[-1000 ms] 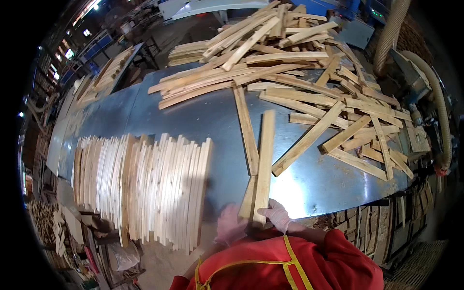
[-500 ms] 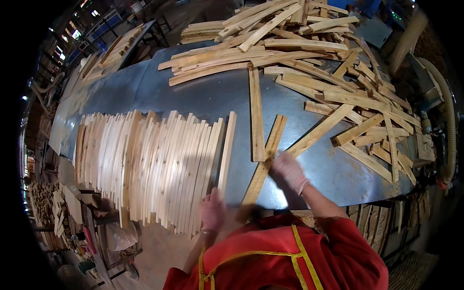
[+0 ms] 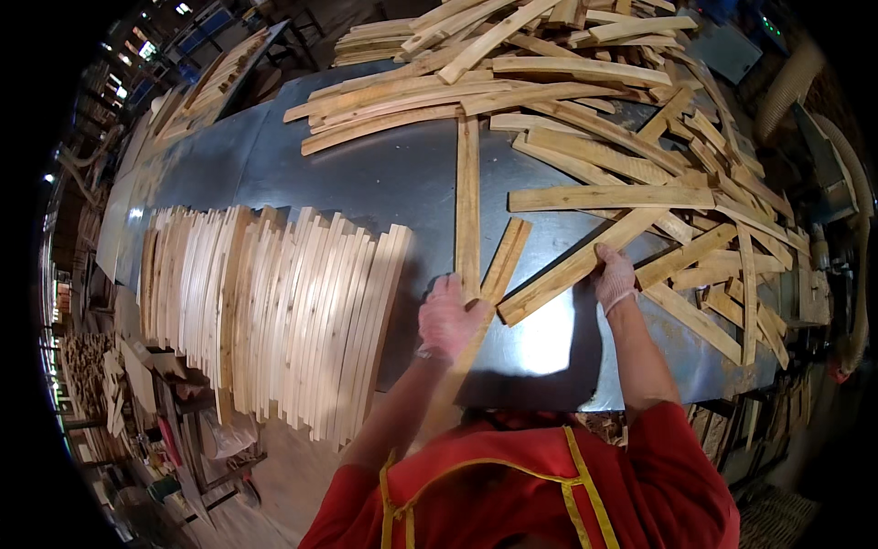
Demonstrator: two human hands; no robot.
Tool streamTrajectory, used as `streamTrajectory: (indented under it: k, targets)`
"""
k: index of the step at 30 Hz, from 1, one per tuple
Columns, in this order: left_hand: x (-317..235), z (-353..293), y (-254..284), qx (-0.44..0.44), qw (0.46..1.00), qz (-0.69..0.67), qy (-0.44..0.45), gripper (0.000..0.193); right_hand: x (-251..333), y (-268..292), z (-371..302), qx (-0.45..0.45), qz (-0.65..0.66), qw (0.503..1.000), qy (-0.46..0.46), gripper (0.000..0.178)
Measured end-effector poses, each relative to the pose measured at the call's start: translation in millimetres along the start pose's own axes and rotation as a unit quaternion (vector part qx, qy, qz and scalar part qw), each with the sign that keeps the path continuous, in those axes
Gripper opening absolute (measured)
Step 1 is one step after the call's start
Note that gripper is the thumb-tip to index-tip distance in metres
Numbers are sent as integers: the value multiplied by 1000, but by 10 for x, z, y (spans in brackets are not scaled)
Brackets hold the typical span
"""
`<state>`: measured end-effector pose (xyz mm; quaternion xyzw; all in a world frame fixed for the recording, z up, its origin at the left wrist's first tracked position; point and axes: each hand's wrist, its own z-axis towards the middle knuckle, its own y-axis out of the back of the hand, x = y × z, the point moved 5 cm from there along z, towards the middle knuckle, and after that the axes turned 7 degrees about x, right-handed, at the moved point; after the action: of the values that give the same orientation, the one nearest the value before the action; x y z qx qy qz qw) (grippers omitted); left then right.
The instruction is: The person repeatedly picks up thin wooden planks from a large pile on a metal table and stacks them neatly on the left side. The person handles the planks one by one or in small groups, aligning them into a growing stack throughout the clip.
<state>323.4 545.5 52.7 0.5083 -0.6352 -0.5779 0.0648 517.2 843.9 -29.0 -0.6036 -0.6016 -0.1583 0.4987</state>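
Observation:
My left hand, in a pale work glove, is closed around a slanting wooden strip whose near end reaches back toward my body. Its fingers also lie at the near end of a long upright strip. My right hand, gloved as well, grips the edge of another wooden strip lying diagonally on the metal tabletop; some of its fingers are hidden. To the left, a row of pale, smooth strips stands side by side, their near ends jutting past the table edge.
A large jumbled pile of wooden strips covers the table's far and right parts. Beyond the right edge hangs a ribbed hose. At lower left stands a rack. Another table with wood is at far left.
My left hand has moved right, from the row to the slanting strip. My right hand has left that strip for the diagonal one. The loose strip beside the row now sits against it.

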Motion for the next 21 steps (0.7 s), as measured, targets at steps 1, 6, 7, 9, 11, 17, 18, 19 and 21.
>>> streamTrajectory:
  k: [1, 6, 7, 9, 11, 17, 18, 19, 21]
  targets:
    - [11, 61, -94, -39, 999, 30, -4, 62, -30, -142, -163, 25, 3, 1000, -12, 32]
    - [642, 91, -293, -35, 999, -23, 10, 70, -418, -487, -1071, 105, 25, 990, -88, 28]
    - [1100, -16, -403, -27, 992, -123, 2, 73, -523, -606, -1301, 112, 30, 987, -112, 26]
    - [1505, -388, -363, 47, 958, -281, 40, 75, -849, -588, -1565, 171, 2, 971, -166, 21]
    - [1432, -929, 5, 167, 894, -393, 138, 74, -1237, -581, -1733, 200, 30, 959, -200, 22]
    - [2426, -2373, -359, 120, 914, -382, 57, 77, -1847, -1102, -2417, 170, -88, 946, -261, 28]
    - [2448, -2450, -375, 105, 958, -268, 16, 74, -1885, -1145, -2452, 197, -160, 935, -248, 30]
    - [2463, -2514, -393, 89, 985, -148, -25, 72, -1933, -1209, -2472, 217, -203, 925, -238, 29]
    - [2415, -2572, -384, 71, 997, 4, -15, 66, -2020, -1348, -2462, 253, -289, 898, -217, 28]
